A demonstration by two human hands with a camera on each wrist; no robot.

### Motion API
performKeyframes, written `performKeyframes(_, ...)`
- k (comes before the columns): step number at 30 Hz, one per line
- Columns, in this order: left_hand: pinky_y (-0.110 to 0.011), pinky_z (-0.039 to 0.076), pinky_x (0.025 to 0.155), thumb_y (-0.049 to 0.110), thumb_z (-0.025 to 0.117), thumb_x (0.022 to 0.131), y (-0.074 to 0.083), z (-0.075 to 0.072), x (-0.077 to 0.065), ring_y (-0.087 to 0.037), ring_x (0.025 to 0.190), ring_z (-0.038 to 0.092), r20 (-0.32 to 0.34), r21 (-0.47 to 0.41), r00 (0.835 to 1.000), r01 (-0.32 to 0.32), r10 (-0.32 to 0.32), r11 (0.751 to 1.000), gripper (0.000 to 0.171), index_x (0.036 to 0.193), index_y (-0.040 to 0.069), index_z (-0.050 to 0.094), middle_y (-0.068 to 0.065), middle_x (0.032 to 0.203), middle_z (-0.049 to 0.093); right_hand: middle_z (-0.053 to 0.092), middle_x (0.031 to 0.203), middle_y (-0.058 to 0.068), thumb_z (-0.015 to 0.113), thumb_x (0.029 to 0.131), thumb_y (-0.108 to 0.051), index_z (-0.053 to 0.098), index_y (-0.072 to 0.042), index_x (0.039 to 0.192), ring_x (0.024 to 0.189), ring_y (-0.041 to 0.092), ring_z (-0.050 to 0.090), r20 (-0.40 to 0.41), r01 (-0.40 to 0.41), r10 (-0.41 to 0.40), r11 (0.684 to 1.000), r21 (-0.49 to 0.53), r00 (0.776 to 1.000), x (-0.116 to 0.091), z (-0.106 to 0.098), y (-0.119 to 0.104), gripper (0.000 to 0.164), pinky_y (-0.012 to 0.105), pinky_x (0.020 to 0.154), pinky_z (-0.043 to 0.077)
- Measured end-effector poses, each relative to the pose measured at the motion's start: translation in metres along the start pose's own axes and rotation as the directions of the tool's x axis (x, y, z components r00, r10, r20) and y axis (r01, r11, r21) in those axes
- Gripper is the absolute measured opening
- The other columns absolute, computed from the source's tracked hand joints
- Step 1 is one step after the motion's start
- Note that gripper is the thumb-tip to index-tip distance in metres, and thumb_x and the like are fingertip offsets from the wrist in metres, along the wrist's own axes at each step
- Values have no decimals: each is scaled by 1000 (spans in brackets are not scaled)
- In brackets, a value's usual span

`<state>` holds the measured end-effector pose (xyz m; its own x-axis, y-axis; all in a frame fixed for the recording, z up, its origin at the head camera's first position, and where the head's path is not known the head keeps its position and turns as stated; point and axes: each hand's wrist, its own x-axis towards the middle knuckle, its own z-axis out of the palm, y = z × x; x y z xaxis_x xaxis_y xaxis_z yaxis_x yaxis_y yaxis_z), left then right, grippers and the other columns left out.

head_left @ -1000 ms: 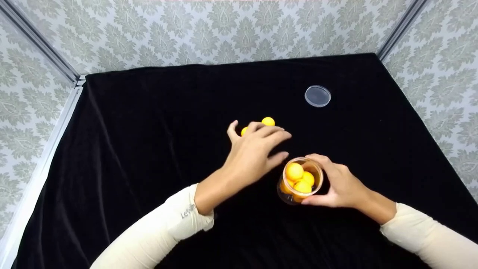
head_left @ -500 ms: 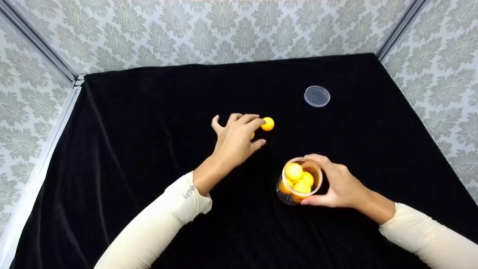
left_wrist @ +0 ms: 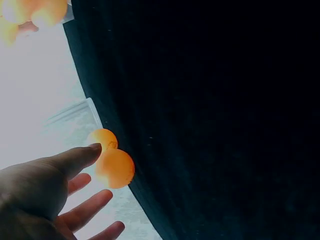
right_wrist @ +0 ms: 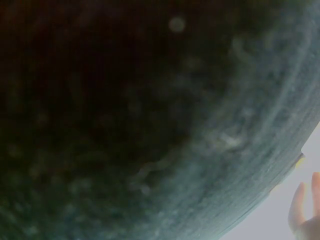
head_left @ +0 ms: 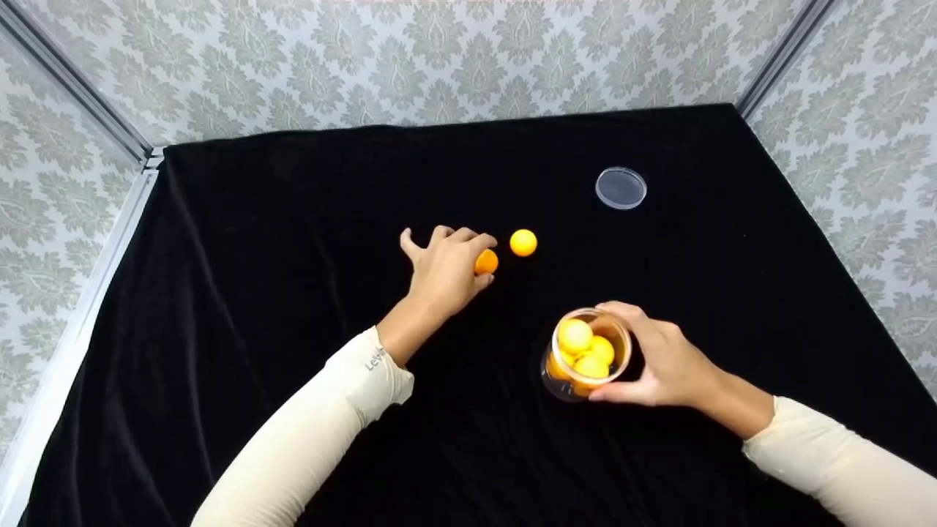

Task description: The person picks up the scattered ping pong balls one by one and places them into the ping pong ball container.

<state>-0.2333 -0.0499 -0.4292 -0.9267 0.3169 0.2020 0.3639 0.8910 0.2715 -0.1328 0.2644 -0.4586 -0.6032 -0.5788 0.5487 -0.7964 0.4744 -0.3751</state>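
Note:
My left hand (head_left: 443, 274) reaches over the cloth with its fingers spread. An orange ping-pong ball (head_left: 487, 261) lies between its thumb and index finger, close to the fingertips. In the left wrist view, the thumb tip overlaps the two loose balls, and this nearer ball (left_wrist: 116, 168) sits just beyond the fingers. A second ping-pong ball (head_left: 523, 242) rests a little to the right and farther back. My right hand (head_left: 662, 362) grips a clear jar (head_left: 550, 380) from its right side, thumb near and fingers behind. Several orange balls (head_left: 575, 336) fill the jar, whose mouth is uncovered.
A round clear lid (head_left: 621, 188) lies flat toward the back right. Black cloth (head_left: 293, 219) covers the table. Patterned walls (head_left: 439, 66) stand behind and at both sides. The right wrist view is mostly dark and blurred.
My left hand has moved left, away from the jar, and now has its thumb and index finger around the nearer loose ball. The right hand and jar have stayed put.

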Motion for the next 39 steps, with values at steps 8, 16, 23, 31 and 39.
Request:
performKeyframes(8, -82, 16, 108, 32, 84, 84, -4, 7, 0, -29, 122, 57, 8, 18, 1000, 8, -8, 1000, 45, 127, 29, 69, 3, 125, 70, 70, 122, 10, 97, 59, -51, 52, 0, 140, 107, 22, 71, 4, -5, 5, 1000, -5, 1000, 0, 0, 0, 105, 14, 105, 44)
performKeyframes(16, -83, 18, 106, 27, 81, 87, -7, 11, 0, -31, 116, 60, -19, 35, 1000, 4, -4, 999, 39, 124, 29, 70, 3, 118, 72, 69, 125, 8, 97, 60, -50, 52, -1, 140, 107, 21, 71, 1, -10, 10, 1000, 2, 1000, 0, 0, 0, 105, 14, 104, 44)
performKeyframes(23, -83, 19, 107, 26, 79, 89, -4, 11, -3, -30, 114, 60, -22, 37, 1000, -15, 16, 999, 38, 125, 29, 69, 4, 118, 72, 67, 129, 8, 96, 60, -51, 51, -1, 141, 109, 22, 71, 3, -7, 7, 1000, 0, 1000, 0, 0, 0, 105, 14, 106, 43)
performKeyframes(31, -82, 19, 106, 30, 79, 89, 5, 5, -8, -27, 114, 60, -42, 42, 998, -55, 57, 998, 38, 126, 30, 69, 4, 121, 71, 69, 125, 12, 97, 60, -50, 51, 0, 141, 107, 22, 71, 4, -13, 13, 1000, 2, 1000, -1, 0, -1, 105, 14, 105, 44)
performKeyframes(39, -83, 20, 105, 33, 81, 86, 21, -5, -17, -32, 136, 51, -86, 36, 989, -117, 119, 993, 36, 121, 30, 70, -3, 150, 55, 69, 124, 11, 97, 60, -50, 51, -1, 141, 107, 21, 71, 3, -17, 17, 1000, -2, 1000, 0, 0, -1, 105, 14, 104, 44)
